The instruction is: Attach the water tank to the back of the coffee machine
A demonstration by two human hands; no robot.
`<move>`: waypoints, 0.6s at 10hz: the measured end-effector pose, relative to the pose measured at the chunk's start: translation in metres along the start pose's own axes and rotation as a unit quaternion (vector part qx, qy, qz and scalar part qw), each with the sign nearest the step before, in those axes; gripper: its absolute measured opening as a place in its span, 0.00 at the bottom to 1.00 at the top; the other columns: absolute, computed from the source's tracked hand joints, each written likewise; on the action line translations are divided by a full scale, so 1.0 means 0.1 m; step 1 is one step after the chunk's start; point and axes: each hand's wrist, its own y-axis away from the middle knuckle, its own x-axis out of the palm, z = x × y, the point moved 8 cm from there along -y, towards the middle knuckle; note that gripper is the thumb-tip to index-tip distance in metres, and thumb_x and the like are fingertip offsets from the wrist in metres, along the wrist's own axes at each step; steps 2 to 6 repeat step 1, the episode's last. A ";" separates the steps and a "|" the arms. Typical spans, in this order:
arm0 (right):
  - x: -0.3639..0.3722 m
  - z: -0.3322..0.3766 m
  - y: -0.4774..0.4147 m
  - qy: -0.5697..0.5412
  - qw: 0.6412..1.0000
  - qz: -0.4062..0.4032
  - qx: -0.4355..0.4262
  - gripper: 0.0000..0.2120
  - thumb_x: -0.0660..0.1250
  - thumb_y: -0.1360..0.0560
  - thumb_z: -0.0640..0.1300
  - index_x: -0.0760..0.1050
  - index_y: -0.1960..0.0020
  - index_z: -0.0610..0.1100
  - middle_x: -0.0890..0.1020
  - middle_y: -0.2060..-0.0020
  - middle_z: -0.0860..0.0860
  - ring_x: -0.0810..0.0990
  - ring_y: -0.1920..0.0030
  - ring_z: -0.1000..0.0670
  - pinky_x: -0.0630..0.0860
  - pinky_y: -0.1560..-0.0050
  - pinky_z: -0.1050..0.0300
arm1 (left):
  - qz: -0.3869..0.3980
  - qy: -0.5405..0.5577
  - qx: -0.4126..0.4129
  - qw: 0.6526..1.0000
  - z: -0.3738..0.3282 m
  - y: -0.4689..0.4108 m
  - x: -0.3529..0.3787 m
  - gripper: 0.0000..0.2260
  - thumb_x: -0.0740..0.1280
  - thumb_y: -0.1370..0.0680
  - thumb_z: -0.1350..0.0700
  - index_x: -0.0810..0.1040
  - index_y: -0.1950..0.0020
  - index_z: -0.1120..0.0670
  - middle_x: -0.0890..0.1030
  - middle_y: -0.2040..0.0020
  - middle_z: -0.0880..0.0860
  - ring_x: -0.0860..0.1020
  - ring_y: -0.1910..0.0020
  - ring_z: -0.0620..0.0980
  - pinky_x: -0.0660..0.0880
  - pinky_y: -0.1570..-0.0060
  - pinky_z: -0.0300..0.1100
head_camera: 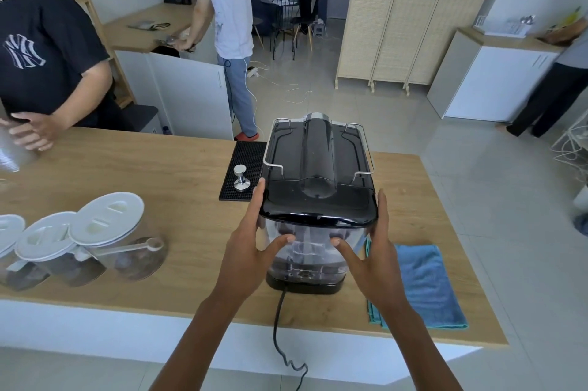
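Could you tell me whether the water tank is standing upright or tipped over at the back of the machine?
Upright: the water tank stands vertical on the coffee machine base, lid level, held between left hand and right hand.

View: single head-worn wide-angle camera
Position: above the near edge of the desk (178,174)
Facing: forward and down, room beyond in the upper frame
Nearness: close over the coffee machine (318,167), forearms entering from below
Shared: no second view

You see a clear, smooth plastic water tank (307,250) under the glossy black lid (318,204). The desk (159,167) looks like matt wood, and the blue cloth (423,282) looks soft.
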 end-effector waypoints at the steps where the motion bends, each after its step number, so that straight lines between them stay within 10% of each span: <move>1: 0.05 -0.25 0.14 0.030 0.999 0.016 0.017 0.48 0.66 0.27 0.64 0.36 0.20 0.62 0.66 0.22 0.53 0.73 0.29 0.51 0.73 0.38 0.66 | 0.074 -0.046 -0.013 0.996 0.32 0.15 0.09 0.41 0.65 0.20 0.44 0.39 0.18 0.45 0.69 0.22 0.51 0.80 0.38 0.57 0.73 0.46 0.29; 6: 0.05 -0.25 0.14 0.030 0.999 0.016 0.017 0.48 0.66 0.27 0.64 0.36 0.20 0.62 0.66 0.22 0.53 0.73 0.29 0.51 0.73 0.38 0.66 | 0.074 -0.046 -0.013 0.996 0.32 0.15 0.09 0.41 0.65 0.20 0.44 0.39 0.18 0.45 0.69 0.22 0.51 0.80 0.38 0.57 0.73 0.46 0.29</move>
